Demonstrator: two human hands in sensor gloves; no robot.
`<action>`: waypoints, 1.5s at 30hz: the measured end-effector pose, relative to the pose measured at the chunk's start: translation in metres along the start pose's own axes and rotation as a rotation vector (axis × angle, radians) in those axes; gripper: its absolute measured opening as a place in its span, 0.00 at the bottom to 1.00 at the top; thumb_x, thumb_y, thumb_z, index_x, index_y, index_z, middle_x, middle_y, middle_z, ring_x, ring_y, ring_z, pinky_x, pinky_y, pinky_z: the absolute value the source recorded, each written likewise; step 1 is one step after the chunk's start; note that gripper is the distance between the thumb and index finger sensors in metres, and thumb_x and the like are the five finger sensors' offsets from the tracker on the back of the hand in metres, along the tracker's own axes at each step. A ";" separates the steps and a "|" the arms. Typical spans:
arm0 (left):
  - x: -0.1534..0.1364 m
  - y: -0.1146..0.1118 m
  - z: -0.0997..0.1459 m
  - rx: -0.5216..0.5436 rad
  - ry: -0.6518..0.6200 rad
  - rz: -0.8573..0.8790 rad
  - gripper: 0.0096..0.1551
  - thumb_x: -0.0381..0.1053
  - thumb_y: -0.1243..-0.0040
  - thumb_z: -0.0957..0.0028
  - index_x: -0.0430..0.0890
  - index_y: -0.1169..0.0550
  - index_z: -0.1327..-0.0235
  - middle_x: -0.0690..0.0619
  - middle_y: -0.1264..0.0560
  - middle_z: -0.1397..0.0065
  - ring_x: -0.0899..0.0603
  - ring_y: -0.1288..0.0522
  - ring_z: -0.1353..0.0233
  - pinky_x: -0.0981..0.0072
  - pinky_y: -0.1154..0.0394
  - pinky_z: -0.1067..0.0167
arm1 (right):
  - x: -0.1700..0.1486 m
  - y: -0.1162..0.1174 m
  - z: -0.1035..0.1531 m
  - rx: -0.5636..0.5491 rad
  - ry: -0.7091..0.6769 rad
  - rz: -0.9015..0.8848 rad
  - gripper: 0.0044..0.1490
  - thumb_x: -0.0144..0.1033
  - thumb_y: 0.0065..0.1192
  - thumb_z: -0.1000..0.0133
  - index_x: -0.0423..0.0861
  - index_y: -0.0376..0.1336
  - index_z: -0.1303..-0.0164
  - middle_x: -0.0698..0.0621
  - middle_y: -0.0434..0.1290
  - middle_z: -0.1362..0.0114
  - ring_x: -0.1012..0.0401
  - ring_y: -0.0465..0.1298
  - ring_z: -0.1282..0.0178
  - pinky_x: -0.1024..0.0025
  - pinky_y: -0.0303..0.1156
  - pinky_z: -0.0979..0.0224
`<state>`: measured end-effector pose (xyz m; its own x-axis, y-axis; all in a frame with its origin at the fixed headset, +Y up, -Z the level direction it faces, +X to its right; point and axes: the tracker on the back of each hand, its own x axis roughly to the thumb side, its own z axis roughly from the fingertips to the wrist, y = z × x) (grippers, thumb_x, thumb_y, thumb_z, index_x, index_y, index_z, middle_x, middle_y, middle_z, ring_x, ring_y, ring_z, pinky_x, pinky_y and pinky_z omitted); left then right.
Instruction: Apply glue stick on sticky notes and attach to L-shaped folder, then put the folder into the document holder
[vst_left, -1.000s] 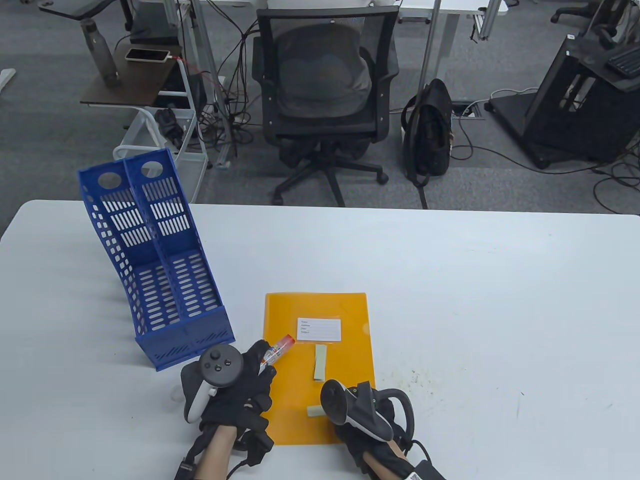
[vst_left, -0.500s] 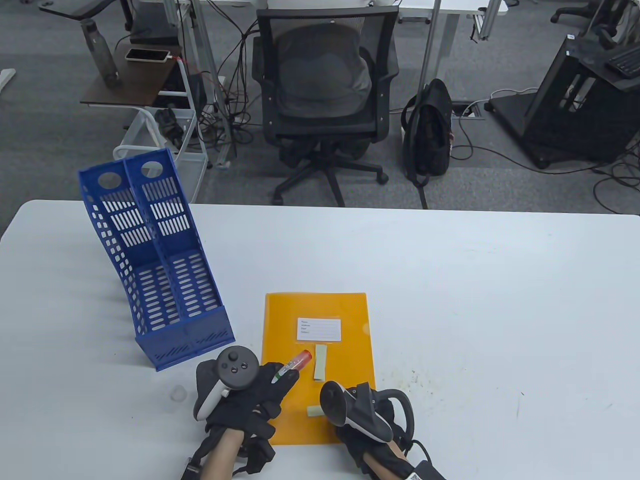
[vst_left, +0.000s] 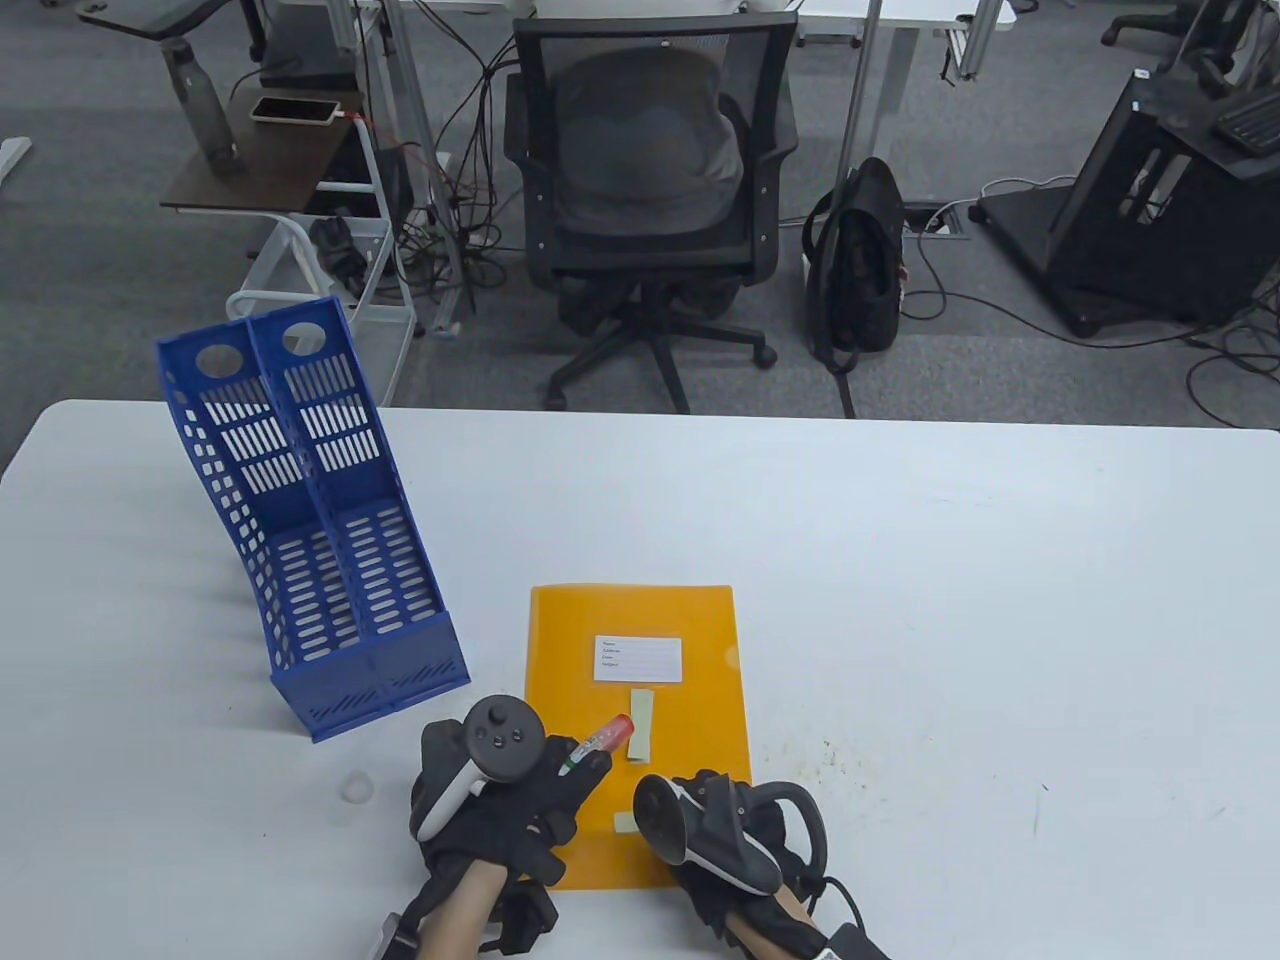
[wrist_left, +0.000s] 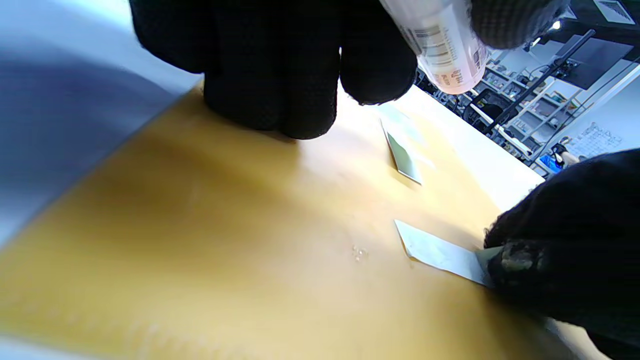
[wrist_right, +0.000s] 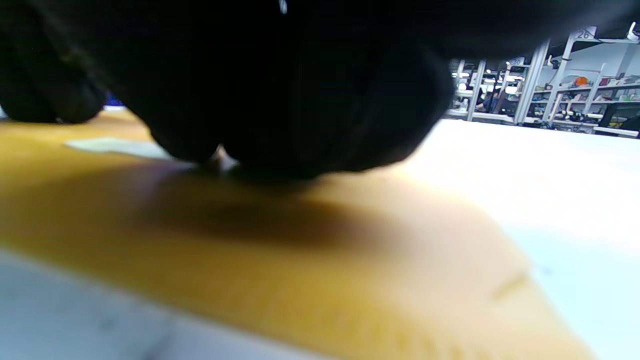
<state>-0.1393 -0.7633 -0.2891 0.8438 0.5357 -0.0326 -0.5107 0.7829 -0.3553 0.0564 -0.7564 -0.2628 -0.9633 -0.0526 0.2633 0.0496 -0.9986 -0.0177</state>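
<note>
On glossy orange folder (vst_left: 690, 620), rectangular notes (vst_left: 642, 725)

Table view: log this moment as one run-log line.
left hand: holds glue stick over folder | right hand: pins near sticky note to folder | far note: lies flat | document holder: no folder inside

glue stick (wrist_left: 442, 47): barcode and print, too blurred to read. folder label (vst_left: 638, 659): lines too small. post sign (wrist_right: 582, 35): "26".
</note>
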 end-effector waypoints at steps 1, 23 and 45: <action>0.001 0.000 0.000 0.004 0.001 -0.011 0.36 0.70 0.52 0.47 0.45 0.20 0.43 0.40 0.19 0.34 0.35 0.22 0.34 0.40 0.31 0.33 | 0.000 -0.002 0.001 -0.009 -0.005 -0.017 0.24 0.46 0.77 0.50 0.41 0.79 0.53 0.41 0.83 0.51 0.54 0.83 0.68 0.66 0.79 0.72; -0.007 0.004 -0.001 0.133 0.042 -0.057 0.36 0.71 0.55 0.49 0.49 0.22 0.42 0.44 0.16 0.37 0.45 0.13 0.44 0.51 0.21 0.41 | -0.025 -0.010 -0.001 0.072 -0.001 -0.320 0.24 0.41 0.67 0.46 0.40 0.73 0.46 0.36 0.83 0.47 0.51 0.86 0.66 0.63 0.81 0.70; -0.011 0.007 -0.002 0.104 0.050 -0.009 0.36 0.70 0.54 0.48 0.46 0.23 0.41 0.44 0.16 0.37 0.45 0.14 0.45 0.50 0.22 0.39 | -0.010 -0.053 -0.074 -0.227 0.059 -0.011 0.24 0.38 0.78 0.52 0.42 0.77 0.48 0.42 0.85 0.50 0.52 0.85 0.66 0.62 0.80 0.68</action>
<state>-0.1517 -0.7645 -0.2935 0.8542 0.5142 -0.0773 -0.5154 0.8176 -0.2568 0.0437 -0.7030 -0.3360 -0.9775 -0.0343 0.2079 -0.0156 -0.9723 -0.2334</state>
